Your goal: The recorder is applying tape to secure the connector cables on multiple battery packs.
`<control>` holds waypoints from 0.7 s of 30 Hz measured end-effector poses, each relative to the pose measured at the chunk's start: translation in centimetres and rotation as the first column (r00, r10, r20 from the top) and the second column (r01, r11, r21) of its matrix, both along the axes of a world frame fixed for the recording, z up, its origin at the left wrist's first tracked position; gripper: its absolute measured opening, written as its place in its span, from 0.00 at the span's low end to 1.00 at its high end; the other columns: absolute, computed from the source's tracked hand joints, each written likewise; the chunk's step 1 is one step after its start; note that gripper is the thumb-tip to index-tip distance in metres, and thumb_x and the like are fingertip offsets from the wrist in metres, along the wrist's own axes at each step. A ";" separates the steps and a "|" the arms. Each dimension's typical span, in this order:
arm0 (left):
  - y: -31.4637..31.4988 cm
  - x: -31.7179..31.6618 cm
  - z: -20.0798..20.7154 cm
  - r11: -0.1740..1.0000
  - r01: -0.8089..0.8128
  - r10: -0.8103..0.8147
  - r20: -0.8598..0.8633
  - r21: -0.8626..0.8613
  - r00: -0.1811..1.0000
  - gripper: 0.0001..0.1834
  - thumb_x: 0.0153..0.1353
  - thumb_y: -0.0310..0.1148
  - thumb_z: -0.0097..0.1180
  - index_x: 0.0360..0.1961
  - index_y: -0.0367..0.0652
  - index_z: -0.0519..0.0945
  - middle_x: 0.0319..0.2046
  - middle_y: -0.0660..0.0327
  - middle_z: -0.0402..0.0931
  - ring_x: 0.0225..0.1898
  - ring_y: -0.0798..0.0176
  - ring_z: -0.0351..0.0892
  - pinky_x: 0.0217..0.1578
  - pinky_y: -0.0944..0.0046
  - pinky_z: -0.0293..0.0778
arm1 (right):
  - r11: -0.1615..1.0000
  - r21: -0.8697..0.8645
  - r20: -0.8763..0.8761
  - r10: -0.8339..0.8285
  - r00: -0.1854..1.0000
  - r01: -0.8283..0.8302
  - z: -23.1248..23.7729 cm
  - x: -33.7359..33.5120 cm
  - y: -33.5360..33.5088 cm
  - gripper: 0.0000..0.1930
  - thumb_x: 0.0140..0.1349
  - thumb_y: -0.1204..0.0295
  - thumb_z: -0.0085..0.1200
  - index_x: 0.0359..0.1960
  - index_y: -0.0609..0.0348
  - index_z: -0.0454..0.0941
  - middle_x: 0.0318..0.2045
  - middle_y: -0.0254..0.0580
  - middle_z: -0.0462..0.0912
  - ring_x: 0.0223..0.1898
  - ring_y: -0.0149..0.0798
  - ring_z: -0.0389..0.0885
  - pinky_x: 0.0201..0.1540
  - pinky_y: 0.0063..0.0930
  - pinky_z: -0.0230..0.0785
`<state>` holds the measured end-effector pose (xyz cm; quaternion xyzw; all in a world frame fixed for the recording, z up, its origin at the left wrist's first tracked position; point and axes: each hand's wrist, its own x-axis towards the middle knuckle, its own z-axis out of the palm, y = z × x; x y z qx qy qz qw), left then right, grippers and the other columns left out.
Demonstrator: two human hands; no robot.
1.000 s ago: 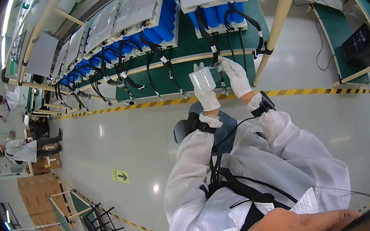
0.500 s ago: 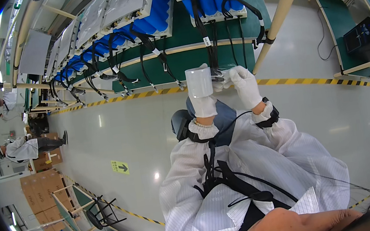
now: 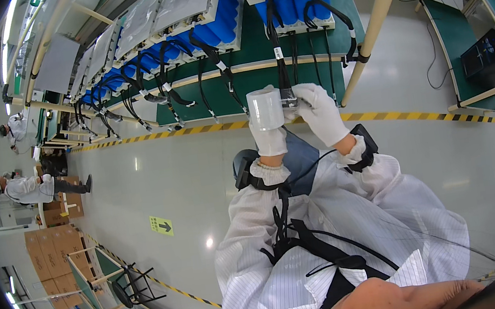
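My left hand (image 3: 270,142), in a white glove, is wrapped round the lower part of a glossy white roll of stretch film (image 3: 266,110), held upright. Just right of the roll hangs a bundle of black cables (image 3: 281,72) with a white tag, coming down from a battery pack (image 3: 290,9) with blue cells. The bundle's lower end looks wrapped in shiny film. My gloved right hand (image 3: 321,114) closes its fingers on that end from the right; the fingertips are partly hidden.
A row of similar packs (image 3: 185,5) with dangling cables stands on the green bench (image 3: 208,97) to the left. A beige post (image 3: 385,15) rises on the right. Yellow-black tape (image 3: 394,114) crosses the floor. Two people work at far left, near cardboard boxes (image 3: 59,253).
Loose clear film showed between my hands earlier; now my right hand has come down and in against the cable end. The roll stays in my left hand. The view has shifted slightly.
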<state>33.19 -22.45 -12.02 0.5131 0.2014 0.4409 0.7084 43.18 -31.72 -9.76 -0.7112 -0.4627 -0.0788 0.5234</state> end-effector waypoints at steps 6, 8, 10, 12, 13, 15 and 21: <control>0.1 -0.1 1.3 0.997 0.013 -0.014 0.016 0.078 1.000 0.19 0.59 0.26 0.46 0.53 0.36 0.66 0.37 0.58 0.75 0.32 0.69 0.78 0.30 0.75 0.75 | 0.836 0.203 -0.781 0.453 0.430 -0.511 1.8 2.8 -0.5 0.14 0.59 0.65 0.51 0.41 0.62 0.74 0.34 0.30 0.76 0.32 0.25 0.72 0.36 0.18 0.65; 0.0 -0.3 2.2 0.988 0.137 -0.134 -0.048 0.078 0.990 0.20 0.59 0.27 0.46 0.53 0.36 0.65 0.42 0.55 0.73 0.36 0.68 0.77 0.32 0.74 0.76 | 0.865 0.151 -0.814 0.383 0.436 -0.478 3.0 2.2 0.7 0.14 0.60 0.63 0.51 0.40 0.62 0.74 0.32 0.30 0.76 0.31 0.24 0.71 0.35 0.17 0.65; -0.3 -0.1 2.8 0.993 0.112 -0.112 0.017 0.021 0.994 0.19 0.60 0.29 0.46 0.52 0.35 0.67 0.43 0.55 0.73 0.37 0.65 0.77 0.32 0.70 0.76 | 0.876 0.102 -0.821 0.341 0.458 -0.471 3.2 2.5 1.4 0.15 0.61 0.62 0.51 0.37 0.63 0.74 0.28 0.30 0.76 0.30 0.23 0.70 0.35 0.16 0.64; -0.2 0.2 2.4 0.996 0.086 -0.083 0.079 -0.036 0.993 0.17 0.61 0.31 0.46 0.50 0.34 0.68 0.43 0.55 0.73 0.38 0.62 0.77 0.33 0.67 0.77 | 0.843 0.157 -0.827 0.397 0.399 -0.515 3.6 2.8 1.4 0.14 0.61 0.62 0.51 0.35 0.63 0.74 0.29 0.30 0.76 0.31 0.24 0.70 0.36 0.17 0.64; 0.4 0.4 1.3 0.988 0.069 -0.054 0.111 -0.137 0.992 0.16 0.61 0.31 0.46 0.49 0.36 0.69 0.42 0.56 0.74 0.37 0.63 0.77 0.32 0.69 0.77 | 0.805 0.210 -0.831 0.446 0.333 -0.555 3.8 2.6 1.5 0.13 0.61 0.63 0.50 0.34 0.63 0.74 0.31 0.31 0.76 0.33 0.24 0.71 0.38 0.17 0.64; 1.2 1.0 -0.7 0.970 0.051 -0.018 0.137 -0.236 0.990 0.15 0.61 0.32 0.45 0.48 0.37 0.70 0.41 0.57 0.74 0.35 0.64 0.77 0.31 0.71 0.76 | 0.802 0.211 -0.696 0.525 0.490 -0.559 3.8 2.4 2.3 0.11 0.62 0.65 0.49 0.39 0.61 0.71 0.32 0.30 0.74 0.34 0.24 0.70 0.40 0.18 0.63; -1.5 3.2 1.2 0.751 0.318 -0.329 0.089 -0.579 0.940 0.06 0.57 0.32 0.52 0.35 0.46 0.72 0.29 0.66 0.74 0.25 0.73 0.74 0.20 0.77 0.70 | 0.809 0.358 -0.689 0.566 0.453 -0.467 2.9 2.6 2.4 0.10 0.61 0.68 0.48 0.38 0.62 0.71 0.35 0.35 0.75 0.38 0.30 0.71 0.43 0.24 0.64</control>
